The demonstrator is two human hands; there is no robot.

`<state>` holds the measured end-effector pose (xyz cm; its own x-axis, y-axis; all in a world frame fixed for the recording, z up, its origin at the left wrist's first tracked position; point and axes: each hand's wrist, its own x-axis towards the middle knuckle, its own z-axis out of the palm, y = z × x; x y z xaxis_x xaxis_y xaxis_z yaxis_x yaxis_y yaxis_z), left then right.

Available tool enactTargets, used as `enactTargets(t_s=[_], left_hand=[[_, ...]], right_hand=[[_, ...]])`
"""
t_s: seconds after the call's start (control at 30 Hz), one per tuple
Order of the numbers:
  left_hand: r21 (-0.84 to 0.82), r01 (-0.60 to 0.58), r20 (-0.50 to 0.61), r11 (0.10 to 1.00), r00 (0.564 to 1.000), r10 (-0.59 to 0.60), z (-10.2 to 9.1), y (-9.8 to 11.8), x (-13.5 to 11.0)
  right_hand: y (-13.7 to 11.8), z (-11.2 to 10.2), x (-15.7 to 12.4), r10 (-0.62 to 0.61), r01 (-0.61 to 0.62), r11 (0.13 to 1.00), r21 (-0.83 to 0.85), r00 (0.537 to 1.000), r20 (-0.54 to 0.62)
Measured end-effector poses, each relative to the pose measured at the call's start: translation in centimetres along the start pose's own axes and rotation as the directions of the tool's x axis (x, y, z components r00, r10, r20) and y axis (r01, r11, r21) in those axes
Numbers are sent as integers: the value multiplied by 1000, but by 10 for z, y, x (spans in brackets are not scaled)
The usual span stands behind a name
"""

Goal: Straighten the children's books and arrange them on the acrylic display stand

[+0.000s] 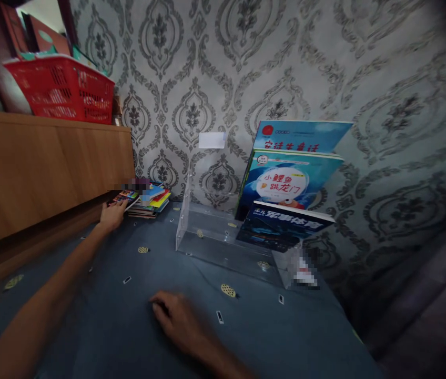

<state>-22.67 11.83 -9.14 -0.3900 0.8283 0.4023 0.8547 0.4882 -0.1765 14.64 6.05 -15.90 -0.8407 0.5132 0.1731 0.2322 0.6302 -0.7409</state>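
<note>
- Books lie in a low stack [152, 201] on the blue bedsheet [100, 310], close against the wooden headboard [49, 168] and the patterned wall [384, 105].
- Our left hand [111, 216] reaches out at arm's length to the near end of that stack. Its fingertips rest on a thin dark-covered book [124, 198] that juts out from the pile toward us.
- We cannot tell whether the left fingers are closed around that book or only laid on its edge. The hand is small in the view and the cover hides the fingertips.
- Our right hand [178, 315] lies near us on the sheet, knuckles up and fingers loosely bent, with nothing in it. It is blurred and well apart from the stack.
- To the right of the stack stands a clear acrylic book stand [203, 231] on the sheet, its back toward the wall.
- At the stand's right end three books lean in stepped rows. A dark blue book [282, 226] sits in front, a green one with a fish title [286, 181] behind it, and a light blue one [302, 136] at the back.
- The left part of the stand holds no books that we can see.
- On top of the headboard sits a red plastic basket [63, 89], with more books [41, 37] upright behind it.
- Small yellow and white prints dot the sheet between our hands and the stand.
</note>
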Motion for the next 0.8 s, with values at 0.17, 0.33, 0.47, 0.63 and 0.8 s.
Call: enactTargets(t_s=[0.17, 0.33, 0.47, 0.63, 0.8], left_hand=[[-22, 22, 42, 1000, 999, -21, 11, -29, -35], [-79, 35, 121, 996, 992, -25, 24, -61, -66], [-135, 45, 179, 990, 984, -20, 35, -75, -86], [-181, 90, 148, 979, 987, -63, 40, -76, -101], [-204, 126, 103, 971, 989, -107, 40, -70, -110]], right_hand=[[2, 1, 0, -3, 3, 1000, 6, 1000, -9], [2, 1, 4, 15, -14, 1000, -17, 999, 32], [0, -1, 4, -2, 2, 1000, -6, 999, 35], [1, -1, 5, -52, 51, 998, 45, 998, 22], [3, -1, 5, -56, 55, 997, 58, 998, 24]])
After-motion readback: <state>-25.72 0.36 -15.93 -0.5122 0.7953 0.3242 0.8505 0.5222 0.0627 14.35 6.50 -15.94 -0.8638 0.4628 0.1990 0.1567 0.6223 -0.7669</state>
